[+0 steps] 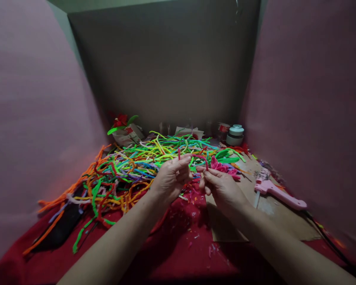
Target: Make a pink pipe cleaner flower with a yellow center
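Note:
A dark pink pipe cleaner (pixel 199 156) runs in an arch between my two hands. My left hand (pixel 173 178) pinches it near one end, and a short tip sticks up past the fingers. Thumb and forefinger of my right hand (pixel 221 186) close on the other end. Just behind the right hand lies a bright pink pipe-cleaner flower (pixel 221 166), partly hidden by that hand. Beyond both hands spreads a large heap of many-coloured pipe cleaners (pixel 142 162).
A pink glue gun (pixel 280 192) with a cord rests on a cardboard sheet (pixel 290 221) at the right. A pale blue-lidded jar (pixel 235 134) stands behind. Red cloth (pixel 178 253) with scraps covers the table. A red flower (pixel 120 120) sits back left.

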Tool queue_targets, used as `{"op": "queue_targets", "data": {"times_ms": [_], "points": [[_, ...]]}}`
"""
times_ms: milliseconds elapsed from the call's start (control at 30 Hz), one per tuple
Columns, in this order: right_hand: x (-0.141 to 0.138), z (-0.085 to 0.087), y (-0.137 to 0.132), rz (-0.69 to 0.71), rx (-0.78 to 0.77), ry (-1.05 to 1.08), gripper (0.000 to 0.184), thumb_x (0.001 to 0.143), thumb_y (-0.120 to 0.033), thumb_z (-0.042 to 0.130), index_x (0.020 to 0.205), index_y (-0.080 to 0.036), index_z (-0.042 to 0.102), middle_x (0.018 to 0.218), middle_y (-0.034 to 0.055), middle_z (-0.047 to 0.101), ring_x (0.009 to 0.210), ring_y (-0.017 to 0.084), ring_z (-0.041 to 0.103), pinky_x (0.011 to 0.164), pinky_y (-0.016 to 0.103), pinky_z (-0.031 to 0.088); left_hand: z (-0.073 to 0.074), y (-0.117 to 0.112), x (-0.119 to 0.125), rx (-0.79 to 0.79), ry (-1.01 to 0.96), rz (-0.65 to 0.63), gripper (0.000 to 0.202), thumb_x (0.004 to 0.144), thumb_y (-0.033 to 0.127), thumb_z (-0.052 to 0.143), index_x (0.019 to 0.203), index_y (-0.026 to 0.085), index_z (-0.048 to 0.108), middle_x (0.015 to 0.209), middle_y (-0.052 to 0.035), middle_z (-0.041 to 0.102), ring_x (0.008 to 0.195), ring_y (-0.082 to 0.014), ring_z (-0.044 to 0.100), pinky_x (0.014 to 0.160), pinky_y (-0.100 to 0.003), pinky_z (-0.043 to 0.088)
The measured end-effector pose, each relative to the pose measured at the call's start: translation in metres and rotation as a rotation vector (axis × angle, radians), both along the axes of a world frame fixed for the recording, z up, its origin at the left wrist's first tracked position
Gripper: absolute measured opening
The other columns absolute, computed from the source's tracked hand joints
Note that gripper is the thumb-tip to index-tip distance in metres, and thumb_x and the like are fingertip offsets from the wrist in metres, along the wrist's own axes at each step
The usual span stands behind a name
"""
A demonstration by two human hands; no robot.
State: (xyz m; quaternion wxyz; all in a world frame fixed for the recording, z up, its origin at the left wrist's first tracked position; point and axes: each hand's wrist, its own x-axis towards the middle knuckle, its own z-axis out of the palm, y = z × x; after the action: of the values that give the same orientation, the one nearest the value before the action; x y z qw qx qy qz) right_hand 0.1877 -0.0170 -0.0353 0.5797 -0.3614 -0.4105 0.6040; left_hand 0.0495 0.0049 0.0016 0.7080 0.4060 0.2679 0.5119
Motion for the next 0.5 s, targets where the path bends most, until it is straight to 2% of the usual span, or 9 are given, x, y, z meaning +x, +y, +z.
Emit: {"op": "queue_targets", "data": {"times_ms": [100,167,267,367,500], "points": [[-0.002,0.003,-0.001,0.058,0.008,-0.083,0.018,0.072,-0.030,0.062,0.066,-0.014,0.063,0.047,-0.0010,0.055,0.040,0.007,0.038,0.043,0.023,0.025,-0.003,-0.002,0.006,-0.002,0.063,-0.071,0.028,0.072,0.023,0.066,0.097,0.011,0.059,0.046,0.0108,0.026,0.038,-0.0015,0.019,0.040,-0.015,0.022],[-0.003,0.004,-0.001,0.111,0.007,-0.128,0.021,0.071,-0.030,0.062,0.059,-0.014,0.060,0.046,-0.0011,0.054,0.040,0.007,0.038,0.043,0.023,0.024,-0.006,-0.001,0.007,0.022,0.070,-0.026,0.028,0.075,0.028,0.065,0.097,0.012,0.060,0.044,0.0105,0.028,0.037,-0.0013,0.022,0.042,-0.015,0.026],[-0.004,0.002,0.001,0.144,-0.012,-0.106,0.018,0.069,-0.031,0.065,0.066,-0.013,0.063,0.051,-0.0007,0.057,0.045,0.007,0.044,0.048,0.022,0.030,-0.008,0.004,0.005,0.029,0.050,0.069,0.021,0.077,0.032,0.062,0.083,0.012,0.061,0.044,0.0094,0.030,0.037,-0.0016,0.025,0.044,-0.015,0.031],[-0.003,-0.002,0.004,0.124,-0.055,-0.057,0.017,0.064,-0.028,0.070,0.067,-0.013,0.064,0.058,-0.0002,0.060,0.054,0.009,0.051,0.055,0.022,0.036,-0.007,0.009,-0.001,0.041,-0.037,0.129,0.019,0.079,0.031,0.060,0.074,0.012,0.058,0.046,0.0083,0.033,0.036,-0.0017,0.025,0.041,-0.015,0.028],[0.000,-0.006,0.007,0.117,-0.110,-0.057,0.016,0.064,-0.028,0.072,0.066,-0.013,0.065,0.061,0.0006,0.060,0.054,0.009,0.053,0.053,0.022,0.039,-0.006,0.014,-0.006,0.040,-0.057,0.201,0.024,0.082,0.032,0.056,0.068,0.012,0.055,0.046,0.0076,0.034,0.036,-0.0022,0.026,0.040,-0.016,0.030]]}}
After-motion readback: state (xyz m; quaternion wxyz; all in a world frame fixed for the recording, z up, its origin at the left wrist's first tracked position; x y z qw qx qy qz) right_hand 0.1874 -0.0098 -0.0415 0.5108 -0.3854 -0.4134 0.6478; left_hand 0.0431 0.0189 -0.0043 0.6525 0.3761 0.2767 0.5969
